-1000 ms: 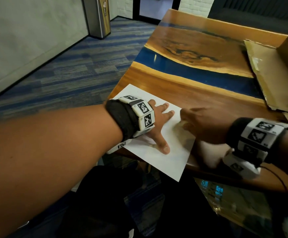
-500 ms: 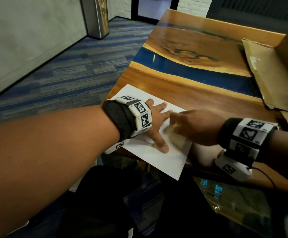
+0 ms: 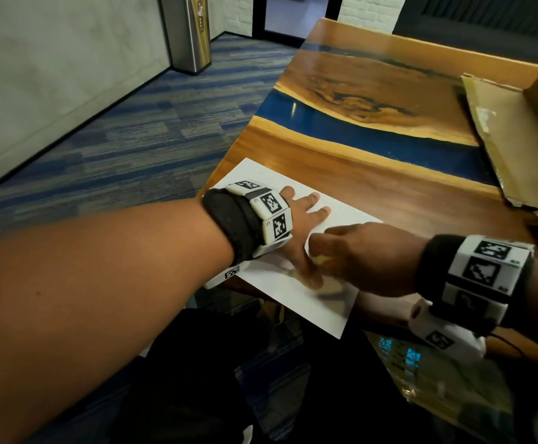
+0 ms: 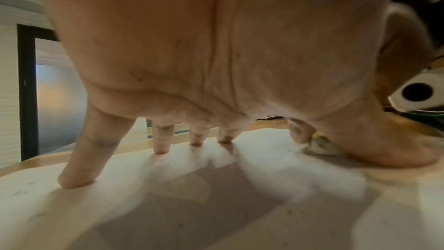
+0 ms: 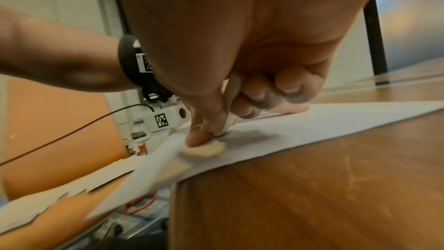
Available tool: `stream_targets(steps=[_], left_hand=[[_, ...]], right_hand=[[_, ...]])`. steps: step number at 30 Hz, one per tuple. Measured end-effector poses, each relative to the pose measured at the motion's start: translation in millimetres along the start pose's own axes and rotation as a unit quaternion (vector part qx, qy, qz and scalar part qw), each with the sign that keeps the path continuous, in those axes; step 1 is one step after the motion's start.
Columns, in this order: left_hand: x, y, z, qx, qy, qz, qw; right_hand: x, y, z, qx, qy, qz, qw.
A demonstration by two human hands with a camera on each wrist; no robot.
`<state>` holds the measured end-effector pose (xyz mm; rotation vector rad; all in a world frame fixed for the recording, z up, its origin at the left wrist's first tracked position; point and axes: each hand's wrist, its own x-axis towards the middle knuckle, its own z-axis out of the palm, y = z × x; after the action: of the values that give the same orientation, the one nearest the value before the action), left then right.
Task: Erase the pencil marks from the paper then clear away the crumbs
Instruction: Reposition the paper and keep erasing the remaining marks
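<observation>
A white sheet of paper (image 3: 312, 304) lies at the near left corner of the wooden table (image 3: 373, 181), its near corner hanging over the edge. My left hand (image 3: 302, 219) presses flat on it with fingers spread (image 4: 161, 140). My right hand (image 3: 354, 251) pinches a small pale eraser (image 5: 231, 102) between thumb and curled fingers. The eraser's tip touches the paper (image 5: 312, 121) right beside my left thumb (image 4: 384, 140), where the eraser (image 4: 321, 148) also shows. Faint grey specks (image 4: 18, 193) dot the paper (image 4: 216, 206) near my little finger.
An opened cardboard box (image 3: 514, 136) lies flat at the table's right side. The table has a blue resin band (image 3: 373, 136) across the middle. A metal bin (image 3: 190, 33) stands on the carpet at the far left. The table edge runs just under my wrists.
My right hand has slid left across the paper with the eraser, from the sheet's right edge up to my left thumb. The left hand has stayed pressed on the sheet.
</observation>
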<state>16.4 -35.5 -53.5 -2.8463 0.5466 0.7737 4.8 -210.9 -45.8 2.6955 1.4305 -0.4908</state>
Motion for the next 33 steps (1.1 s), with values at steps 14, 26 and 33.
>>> stream_targets(steps=[14, 26, 33], left_hand=[[-10, -20, 13, -0.042, 0.005, -0.027, 0.999], [-8, -17, 9, -0.016, -0.007, -0.016, 1.000], [-8, -16, 8, 0.014, 0.004, -0.012, 1.000]], right_hand=[[0, 17, -11, -0.020, -0.006, 0.135, 0.991], [6, 11, -12, -0.042, -0.026, 0.075, 0.996], [22, 36, -17, -0.062, 0.014, 0.150, 0.987]])
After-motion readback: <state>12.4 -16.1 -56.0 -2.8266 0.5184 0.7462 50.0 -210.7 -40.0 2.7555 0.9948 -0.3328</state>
